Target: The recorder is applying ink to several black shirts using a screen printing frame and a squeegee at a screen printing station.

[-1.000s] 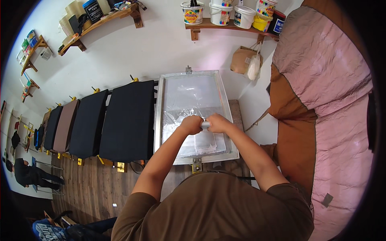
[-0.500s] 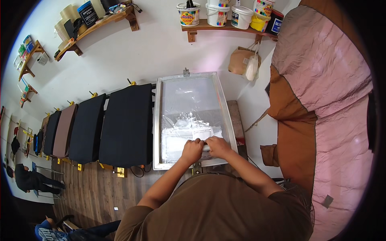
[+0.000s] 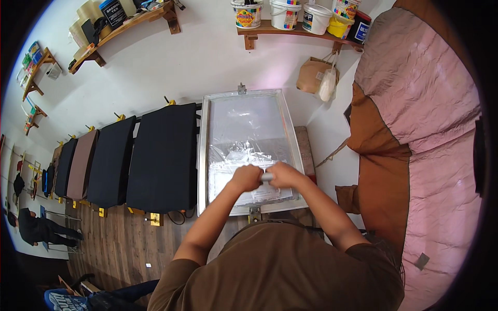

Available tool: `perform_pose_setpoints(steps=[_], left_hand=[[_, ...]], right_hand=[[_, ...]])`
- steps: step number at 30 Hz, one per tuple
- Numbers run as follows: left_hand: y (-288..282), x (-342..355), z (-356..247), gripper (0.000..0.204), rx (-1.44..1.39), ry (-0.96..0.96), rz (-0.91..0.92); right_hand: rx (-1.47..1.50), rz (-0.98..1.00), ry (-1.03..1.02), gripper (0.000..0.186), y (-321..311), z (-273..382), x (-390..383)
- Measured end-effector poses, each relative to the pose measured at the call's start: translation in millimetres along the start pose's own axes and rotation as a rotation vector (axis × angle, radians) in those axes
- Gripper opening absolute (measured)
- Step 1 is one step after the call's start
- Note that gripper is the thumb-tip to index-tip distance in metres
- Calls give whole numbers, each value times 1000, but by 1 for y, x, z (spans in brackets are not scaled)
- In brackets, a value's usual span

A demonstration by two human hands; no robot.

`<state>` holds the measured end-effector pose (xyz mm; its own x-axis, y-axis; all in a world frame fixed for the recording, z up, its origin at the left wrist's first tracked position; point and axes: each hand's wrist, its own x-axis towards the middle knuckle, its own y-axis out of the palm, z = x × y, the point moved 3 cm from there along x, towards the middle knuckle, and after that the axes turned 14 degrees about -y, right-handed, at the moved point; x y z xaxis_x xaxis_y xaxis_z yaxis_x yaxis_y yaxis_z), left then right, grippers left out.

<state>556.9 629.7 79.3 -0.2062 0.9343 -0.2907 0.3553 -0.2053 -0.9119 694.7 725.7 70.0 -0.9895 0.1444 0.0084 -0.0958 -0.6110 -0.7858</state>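
Observation:
A screen printing frame [image 3: 203, 150] with a pale metal rim lies in front of me, its mesh [image 3: 246, 122] partly coated with white ink [image 3: 220, 172] over the nearer half. Both my hands grip a squeegee [image 3: 267, 177], whose light grey handle shows between them above the inked mesh. My left hand [image 3: 247, 178] is closed round its left part, and my right hand [image 3: 283, 175] is wrapped round the right part. The squeegee's blade is hidden under my hands. A metal clamp [image 3: 254, 213] sits at the frame's near edge.
Left of the frame stand several boards covered with black [image 3: 162, 158] and brown cloth [image 3: 83, 165]. Paint buckets [image 3: 285, 15] line a wall shelf [image 3: 270, 28]. Pink and brown fabric [image 3: 415, 103] hangs at right. A person in dark clothes [image 3: 39, 228] is far left; another person's blue sleeve [image 3: 65, 300] shows lower left.
Both hands have moved the squeegee away from my body, up the mesh, and my arms are straighter. White ink now shows on the mesh nearer to me.

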Motion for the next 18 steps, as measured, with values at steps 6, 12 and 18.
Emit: perform_pose_setpoints(steps=[6,12,18], left_hand=[[1,55,14,15,-2,29,-111],[10,63,20,13,12,47,-126],[15,41,14,13,-6,62,-130]], right_hand=[[-120,-112,2,16,-15,-41,33],[-82,-78,65,18,-7,-42,35],[-125,-18,81,17,0,-32,25]])
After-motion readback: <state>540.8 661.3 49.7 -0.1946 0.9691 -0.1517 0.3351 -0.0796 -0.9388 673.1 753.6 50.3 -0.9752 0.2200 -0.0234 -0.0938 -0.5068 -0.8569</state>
